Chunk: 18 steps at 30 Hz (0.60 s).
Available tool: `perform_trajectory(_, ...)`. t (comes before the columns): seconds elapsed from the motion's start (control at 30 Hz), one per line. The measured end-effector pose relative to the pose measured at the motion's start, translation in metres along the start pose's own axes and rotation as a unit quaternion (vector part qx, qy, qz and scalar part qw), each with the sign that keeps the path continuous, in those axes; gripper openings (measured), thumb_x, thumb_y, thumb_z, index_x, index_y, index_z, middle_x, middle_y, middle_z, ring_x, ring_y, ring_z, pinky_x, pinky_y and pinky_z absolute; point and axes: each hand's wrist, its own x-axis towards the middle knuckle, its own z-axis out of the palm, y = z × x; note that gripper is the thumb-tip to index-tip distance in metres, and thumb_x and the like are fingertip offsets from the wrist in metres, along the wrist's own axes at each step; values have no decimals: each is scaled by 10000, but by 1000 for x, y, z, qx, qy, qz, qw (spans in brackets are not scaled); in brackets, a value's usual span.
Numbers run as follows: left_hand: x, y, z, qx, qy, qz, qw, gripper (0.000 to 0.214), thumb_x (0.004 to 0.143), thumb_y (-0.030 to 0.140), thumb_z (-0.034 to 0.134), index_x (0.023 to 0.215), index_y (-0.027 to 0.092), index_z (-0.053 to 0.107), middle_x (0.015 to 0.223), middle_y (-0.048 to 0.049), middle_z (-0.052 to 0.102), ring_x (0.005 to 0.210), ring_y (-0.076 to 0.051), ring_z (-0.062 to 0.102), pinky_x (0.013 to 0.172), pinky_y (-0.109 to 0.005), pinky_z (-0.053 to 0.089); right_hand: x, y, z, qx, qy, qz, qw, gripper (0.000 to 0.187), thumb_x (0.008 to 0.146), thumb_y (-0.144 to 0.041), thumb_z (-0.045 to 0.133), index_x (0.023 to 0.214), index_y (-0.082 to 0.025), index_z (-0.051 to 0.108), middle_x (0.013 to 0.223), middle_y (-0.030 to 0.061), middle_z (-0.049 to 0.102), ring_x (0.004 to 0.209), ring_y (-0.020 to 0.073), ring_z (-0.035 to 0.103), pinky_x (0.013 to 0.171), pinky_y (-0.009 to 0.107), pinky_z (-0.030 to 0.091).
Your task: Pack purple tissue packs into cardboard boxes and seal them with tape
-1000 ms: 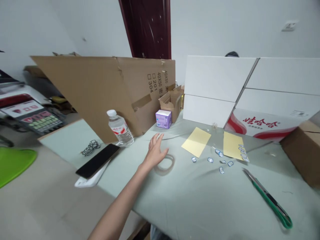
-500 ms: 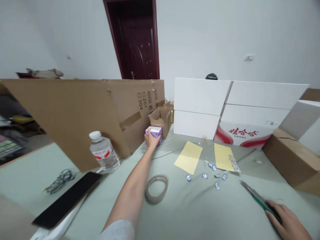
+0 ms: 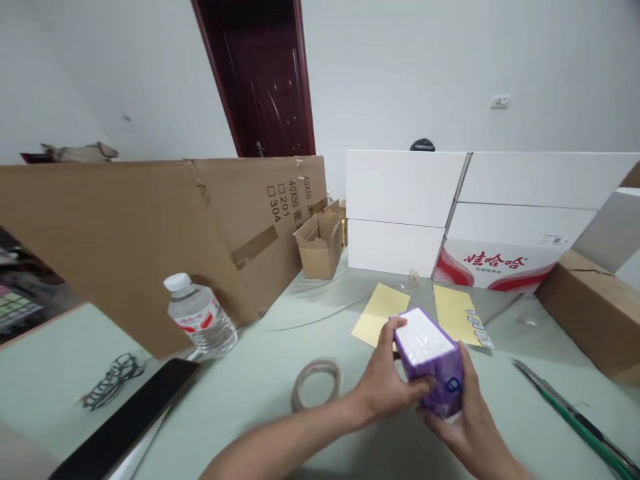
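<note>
Both of my hands are around a purple and white tissue pack, raised above the table in front of me. My left hand grips its left side, with the thumb across the front. The right side and lower corner are held by my right hand. Behind the pack lies a yellow sheet, partly covered by it. A second yellow sheet with small blue-edged labels lies farther right. To the left of my hands is a roll of tape. Green-handled scissors lie at the right.
A water bottle, a black flat device and a coiled cable are at the left. An open small carton stands at the back. Cardboard, white panels and a brown box border the table.
The tissue pack has come from beside the small carton toward me and to the right, in my left hand. My right hand has let go of the scissors and taken hold of the pack.
</note>
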Motion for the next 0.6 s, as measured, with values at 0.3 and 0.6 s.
perform_trajectory(0.3, 159, -27, -124, 366, 231, -35, 901, 816, 839, 241, 680, 1528, 90, 268, 1662, -251, 52, 1540, -415, -84, 1209, -668, 8, -9, 69, -63, 153, 52, 274, 948, 649, 626, -556, 730, 1144, -184, 610, 1088, 136, 746, 973, 321, 717, 785, 343, 596)
perform_trajectory(0.6, 183, -67, -180, 499, 223, -40, 837, 353, 949, 343, 620, 1254, 169, 592, 1299, -107, 606, 1141, -259, 618, 954, -490, 540, -43, 89, -78, 219, 143, 320, 910, 715, 649, -543, 777, 1241, -181, 601, 1187, 123, 729, 1036, 309, 708, 782, 305, 584)
